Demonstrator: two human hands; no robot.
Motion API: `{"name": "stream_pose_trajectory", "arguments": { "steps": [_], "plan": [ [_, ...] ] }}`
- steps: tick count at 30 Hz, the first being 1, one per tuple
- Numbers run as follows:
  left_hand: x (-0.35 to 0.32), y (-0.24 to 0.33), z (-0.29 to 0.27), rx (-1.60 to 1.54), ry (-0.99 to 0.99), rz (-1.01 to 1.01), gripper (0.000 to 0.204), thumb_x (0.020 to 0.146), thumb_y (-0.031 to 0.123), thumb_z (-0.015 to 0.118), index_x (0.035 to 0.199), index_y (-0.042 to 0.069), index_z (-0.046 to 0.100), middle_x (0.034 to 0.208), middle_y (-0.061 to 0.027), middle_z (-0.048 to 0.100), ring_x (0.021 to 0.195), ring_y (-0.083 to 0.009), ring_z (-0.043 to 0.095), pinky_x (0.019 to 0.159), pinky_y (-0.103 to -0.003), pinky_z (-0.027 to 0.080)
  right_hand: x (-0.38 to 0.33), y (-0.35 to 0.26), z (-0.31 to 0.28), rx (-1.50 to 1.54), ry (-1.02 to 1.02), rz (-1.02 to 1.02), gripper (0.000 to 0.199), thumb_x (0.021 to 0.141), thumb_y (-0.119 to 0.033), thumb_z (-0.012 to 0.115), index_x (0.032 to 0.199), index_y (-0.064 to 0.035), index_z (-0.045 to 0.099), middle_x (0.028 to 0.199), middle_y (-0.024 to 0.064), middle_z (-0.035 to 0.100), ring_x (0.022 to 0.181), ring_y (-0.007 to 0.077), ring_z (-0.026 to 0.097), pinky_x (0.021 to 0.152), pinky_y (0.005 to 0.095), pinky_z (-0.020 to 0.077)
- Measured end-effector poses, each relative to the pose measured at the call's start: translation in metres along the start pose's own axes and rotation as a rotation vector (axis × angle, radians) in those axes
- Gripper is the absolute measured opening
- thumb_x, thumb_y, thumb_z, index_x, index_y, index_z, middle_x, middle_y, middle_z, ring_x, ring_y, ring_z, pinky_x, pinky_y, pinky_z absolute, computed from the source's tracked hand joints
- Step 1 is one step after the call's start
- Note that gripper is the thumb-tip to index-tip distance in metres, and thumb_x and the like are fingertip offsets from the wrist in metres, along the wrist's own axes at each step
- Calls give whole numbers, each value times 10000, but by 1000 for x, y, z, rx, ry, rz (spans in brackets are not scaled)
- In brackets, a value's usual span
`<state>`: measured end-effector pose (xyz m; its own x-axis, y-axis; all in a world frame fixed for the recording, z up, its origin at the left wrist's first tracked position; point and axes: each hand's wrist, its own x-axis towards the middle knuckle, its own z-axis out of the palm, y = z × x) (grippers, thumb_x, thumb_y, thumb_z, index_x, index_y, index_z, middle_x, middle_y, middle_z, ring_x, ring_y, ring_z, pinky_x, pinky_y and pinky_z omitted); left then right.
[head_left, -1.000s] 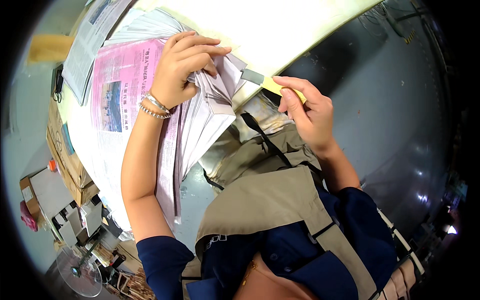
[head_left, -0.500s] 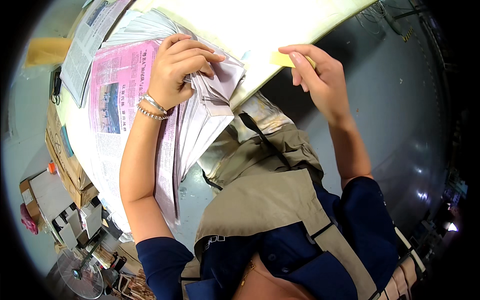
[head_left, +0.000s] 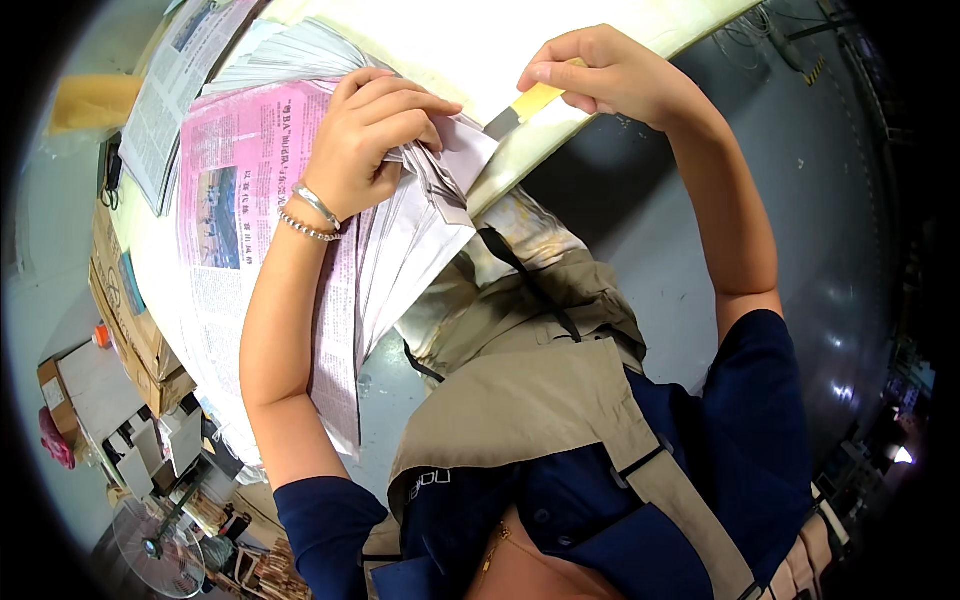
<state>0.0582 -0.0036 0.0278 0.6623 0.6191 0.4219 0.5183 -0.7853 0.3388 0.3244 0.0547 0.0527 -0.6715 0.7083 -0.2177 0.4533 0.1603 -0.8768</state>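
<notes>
Newspapers under left fingers; right fingers pinch yellow-handled blade beside them.

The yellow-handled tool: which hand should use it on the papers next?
Probably the right hand: it already grips the yellow-handled tool, whose blade points toward the lifted sheet corners. The left hand is busy clutching and pinning the newspaper stack on the table, so it seems less free.

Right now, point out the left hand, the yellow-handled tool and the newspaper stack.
left hand [head_left: 372, 140], head view, back of hand
yellow-handled tool [head_left: 535, 101], head view, yellow handle
newspaper stack [head_left: 240, 200], head view, pink top sheet
</notes>
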Motion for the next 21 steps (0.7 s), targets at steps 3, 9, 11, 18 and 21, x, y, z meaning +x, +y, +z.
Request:
{"name": "stream_pose_trajectory", "arguments": {
  "steps": [3, 9, 11, 18, 21],
  "plan": [
    [1, 2, 1, -12, 0, -20, 300, 502, -125, 494, 702, 88, 565, 1007, -3, 683, 971, -233, 570, 928, -370, 359, 9, 1, 1, -18, -106, -23, 279, 938, -272, 534, 1011, -37, 665, 535, -62, 370, 489, 21, 323, 442, 189, 233],
    [1, 1, 1, -11, -12, -24, 294, 471, -106, 468, 682, 80, 554, 1021, -26, 679, 984, -250, 575, 929, -382, 358, 8, 16, 3, 37, -165, -41, 264, 939, -273, 536, 1003, -55, 671, 528, -60, 384, 485, 18, 327, 434, 194, 239],
    [0, 0, 2, -7, -17, -28, 296, 473, -106, 469, 685, 81, 554, 1019, -25, 677, 985, -250, 573, 929, -382, 358, 5, 23, 1, 97, -156, -31, 259, 938, -272, 536, 1009, -64, 673, 523, -58, 397, 473, 17, 330, 428, 195, 242],
    [-1, 1, 2, 8, 7, -21, 296, 500, -110, 517, 711, 93, 560, 860, 14, 639, 921, -232, 554, 909, -358, 354, -2, 12, 34, 143, -156, 1, 253, 937, -244, 526, 1022, -52, 667, 521, -32, 478, 437, 27, 390, 416, 181, 298],
    [-2, -3, -1, -40, 25, -15, 165, 560, -18, 582, 677, 86, 532, 772, 1, 606, 845, -234, 557, 868, -357, 364, -9, 6, 47, 196, -154, 24, 243, 938, -229, 543, 1017, -27, 653, 558, -22, 520, 468, 28, 452, 426, 176, 354]
  ]
}}
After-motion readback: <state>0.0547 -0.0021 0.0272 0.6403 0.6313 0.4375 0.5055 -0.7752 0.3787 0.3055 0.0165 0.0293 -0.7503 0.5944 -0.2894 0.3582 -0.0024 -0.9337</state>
